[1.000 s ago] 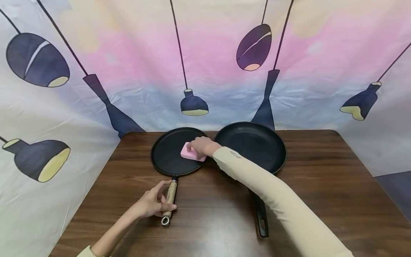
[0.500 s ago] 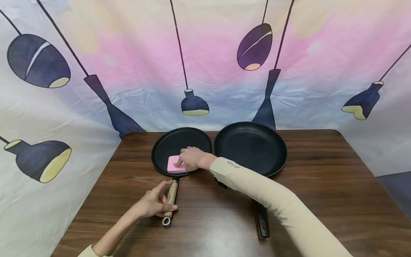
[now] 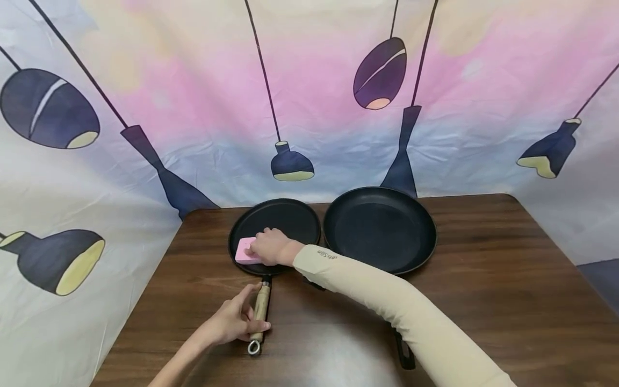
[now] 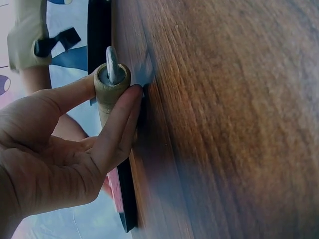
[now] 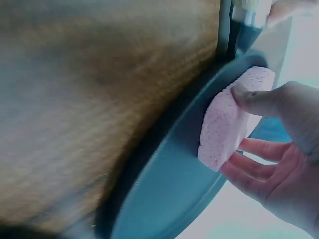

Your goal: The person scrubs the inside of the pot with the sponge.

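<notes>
My left hand (image 3: 235,320) grips the pale wooden handle (image 3: 261,310) of a flat black crepe pan (image 3: 285,217). In the left wrist view, thumb and fingers lie on either side of the handle's end (image 4: 113,92), where a metal hanging ring (image 4: 112,64) sticks out. A pink sponge (image 3: 245,251) lies against the left front part of that pan's cooking surface. My right hand (image 3: 272,247) holds it, thumb on one side and fingers on the other, as the right wrist view shows with the sponge (image 5: 227,122) over the pan (image 5: 169,184).
A larger black frying pan (image 3: 382,231) stands right beside the crepe pan, its black handle (image 3: 405,352) partly under my right sleeve (image 3: 377,295). Both pans sit on a brown wooden table (image 3: 488,258). Behind hangs a cloth backdrop (image 3: 319,97) printed with lamps.
My right hand has carried the sponge from the right side of the crepe pan toward the front, then left. My left hand keeps its hold on the handle. The head view has shifted slightly.
</notes>
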### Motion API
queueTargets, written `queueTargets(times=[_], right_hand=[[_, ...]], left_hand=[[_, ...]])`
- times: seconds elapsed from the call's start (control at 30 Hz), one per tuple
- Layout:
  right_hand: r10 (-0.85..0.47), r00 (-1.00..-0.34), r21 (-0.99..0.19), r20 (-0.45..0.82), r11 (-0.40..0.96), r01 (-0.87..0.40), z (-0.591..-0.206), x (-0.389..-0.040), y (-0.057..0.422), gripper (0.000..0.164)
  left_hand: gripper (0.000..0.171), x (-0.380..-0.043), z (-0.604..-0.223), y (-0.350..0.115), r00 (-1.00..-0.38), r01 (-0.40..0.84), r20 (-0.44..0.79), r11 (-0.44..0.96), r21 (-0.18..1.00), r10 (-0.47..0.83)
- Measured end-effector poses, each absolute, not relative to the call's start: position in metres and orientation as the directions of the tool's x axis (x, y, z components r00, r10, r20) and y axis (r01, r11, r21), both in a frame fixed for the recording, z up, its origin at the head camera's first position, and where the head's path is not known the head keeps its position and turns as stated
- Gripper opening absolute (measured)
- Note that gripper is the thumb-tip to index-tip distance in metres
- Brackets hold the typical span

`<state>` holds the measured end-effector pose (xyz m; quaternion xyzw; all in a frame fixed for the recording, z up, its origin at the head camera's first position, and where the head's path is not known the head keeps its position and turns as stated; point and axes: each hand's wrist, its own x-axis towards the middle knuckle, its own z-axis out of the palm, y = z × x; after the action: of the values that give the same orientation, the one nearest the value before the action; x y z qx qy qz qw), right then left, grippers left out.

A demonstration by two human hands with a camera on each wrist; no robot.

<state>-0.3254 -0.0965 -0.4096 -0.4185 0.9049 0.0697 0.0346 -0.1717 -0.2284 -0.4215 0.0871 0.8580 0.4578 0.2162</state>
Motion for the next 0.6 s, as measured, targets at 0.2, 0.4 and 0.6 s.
queueTargets(times=[0.2,0.4,0.6], right_hand=[[-0.712,-0.694,0.180,-0.104,0.673,-0.717,-0.416,-0.342,-0.119,0.047],[-0.635,-0.766,0.120,-0.096,0.757,-0.642,-0.416,-0.360,-0.127,0.050],[-0.519,-0.853,0.091,-0.057,0.848,-0.522,-0.424,-0.383,-0.109,0.045]], left_hand=[[0.095,-0.168,-0.423,-0.229,-0.887,-0.065,-0.289,0.523,0.850,0.359],[0.094,-0.168,-0.423,-0.230,-0.888,-0.061,-0.285,0.522,0.851,0.361],[0.094,-0.170,-0.423,-0.233,-0.886,-0.076,-0.299,0.526,0.847,0.354]])
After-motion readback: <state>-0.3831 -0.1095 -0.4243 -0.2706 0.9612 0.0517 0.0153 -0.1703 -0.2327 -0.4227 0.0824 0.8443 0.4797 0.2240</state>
